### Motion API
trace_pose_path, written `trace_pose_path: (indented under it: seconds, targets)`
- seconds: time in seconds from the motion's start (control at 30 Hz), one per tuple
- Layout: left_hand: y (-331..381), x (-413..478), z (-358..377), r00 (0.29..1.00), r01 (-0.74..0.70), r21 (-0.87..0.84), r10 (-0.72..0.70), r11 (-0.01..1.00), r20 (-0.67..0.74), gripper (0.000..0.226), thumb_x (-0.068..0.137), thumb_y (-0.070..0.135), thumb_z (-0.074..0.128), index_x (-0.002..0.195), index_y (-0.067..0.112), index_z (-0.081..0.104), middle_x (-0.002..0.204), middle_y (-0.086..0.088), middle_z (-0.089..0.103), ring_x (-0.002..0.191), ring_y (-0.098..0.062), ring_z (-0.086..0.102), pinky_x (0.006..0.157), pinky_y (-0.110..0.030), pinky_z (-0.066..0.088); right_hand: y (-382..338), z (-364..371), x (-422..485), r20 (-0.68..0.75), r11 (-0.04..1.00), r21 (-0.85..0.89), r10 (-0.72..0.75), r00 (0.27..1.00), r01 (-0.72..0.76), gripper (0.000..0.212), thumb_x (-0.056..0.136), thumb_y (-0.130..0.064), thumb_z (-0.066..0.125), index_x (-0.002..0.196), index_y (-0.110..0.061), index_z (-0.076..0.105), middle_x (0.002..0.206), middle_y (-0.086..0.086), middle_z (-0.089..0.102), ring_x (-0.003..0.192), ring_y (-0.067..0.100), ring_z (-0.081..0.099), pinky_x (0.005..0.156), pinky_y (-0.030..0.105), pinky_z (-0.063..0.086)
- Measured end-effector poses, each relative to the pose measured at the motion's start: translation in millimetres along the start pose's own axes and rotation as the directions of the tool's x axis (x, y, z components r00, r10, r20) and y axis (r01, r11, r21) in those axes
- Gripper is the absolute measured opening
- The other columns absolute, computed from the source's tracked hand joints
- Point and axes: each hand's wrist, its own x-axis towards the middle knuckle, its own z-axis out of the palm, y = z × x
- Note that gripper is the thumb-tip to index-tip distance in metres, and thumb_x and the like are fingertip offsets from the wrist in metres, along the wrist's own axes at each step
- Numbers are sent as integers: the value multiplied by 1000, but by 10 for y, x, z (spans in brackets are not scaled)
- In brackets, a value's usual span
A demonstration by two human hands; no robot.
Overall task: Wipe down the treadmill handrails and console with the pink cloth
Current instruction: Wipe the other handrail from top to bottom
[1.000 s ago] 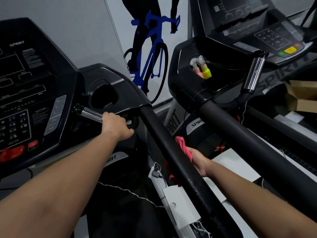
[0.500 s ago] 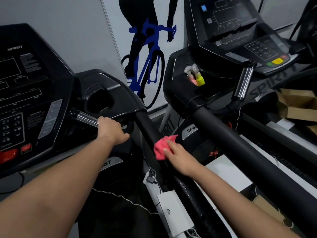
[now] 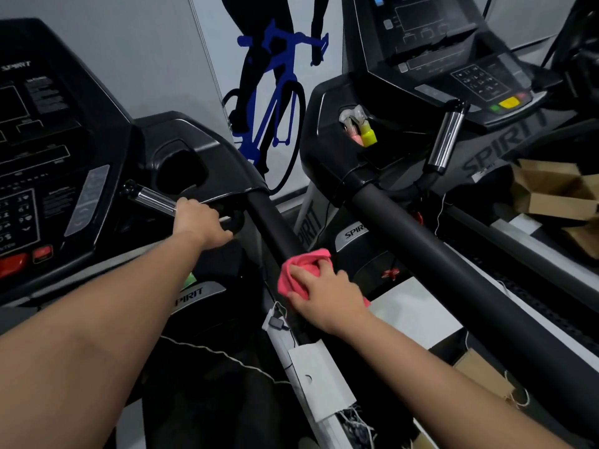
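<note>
I count two consoles: the left console [image 3: 48, 157] and the right console [image 3: 453, 53]. My left hand [image 3: 199, 223] is wrapped round the left chrome grip [image 3: 152, 199], one of two. My right hand [image 3: 327, 294] clutches the single pink cloth [image 3: 299, 267] against the black handrail [image 3: 269, 218], mid-frame.

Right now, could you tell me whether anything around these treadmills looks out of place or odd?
Yes: loose cardboard is piled under the neighbouring treadmill's console, where a runner would step, and a white tag with frayed string hangs beside the handrail under the pink cloth.
</note>
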Motion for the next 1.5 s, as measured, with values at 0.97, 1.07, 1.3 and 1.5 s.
trace_pose_path:
  seconds: [0.97, 1.07, 1.3, 1.5]
  targets:
    - [40, 53, -3, 995, 56, -8, -56, 998, 80, 53, 85, 62, 34, 99, 22, 67, 100, 0, 64, 104, -22, 53, 91, -34, 32, 694, 257, -202, 21, 789, 596, -201, 979, 149, 45, 97, -37, 48, 139, -23, 40, 156, 1, 11, 146, 13, 4, 115, 22, 8]
    - [49, 58, 13, 996, 59, 2, -59, 998, 66, 53, 85, 63, 35, 100, 23, 67, 101, 0, 64, 104, -22, 52, 91, -34, 32, 504, 214, -2, 28, 815, 573, -120, 992, 83, 48, 98, -38, 46, 143, -25, 35, 158, -2, 5, 146, 19, 4, 116, 27, 8]
    - [38, 48, 17, 998, 36, 7, -37, 999, 54, 52, 85, 63, 36, 101, 23, 66, 102, 0, 63, 104, -21, 52, 93, -34, 32, 359, 228, -296, -120, 929, 102, -345, 931, 357, 45, 86, -41, 53, 130, -30, 53, 157, -3, 15, 142, 32, 4, 115, 44, -2]
    - [32, 48, 24, 998, 39, 7, -39, 999, 47, 52, 84, 62, 36, 101, 23, 66, 102, 0, 64, 104, -21, 53, 91, -34, 32, 640, 246, -232, 35, 686, 725, -126, 991, 62, 34, 96, -30, 53, 127, -33, 40, 147, -2, 17, 140, 9, 16, 105, 13, 11]
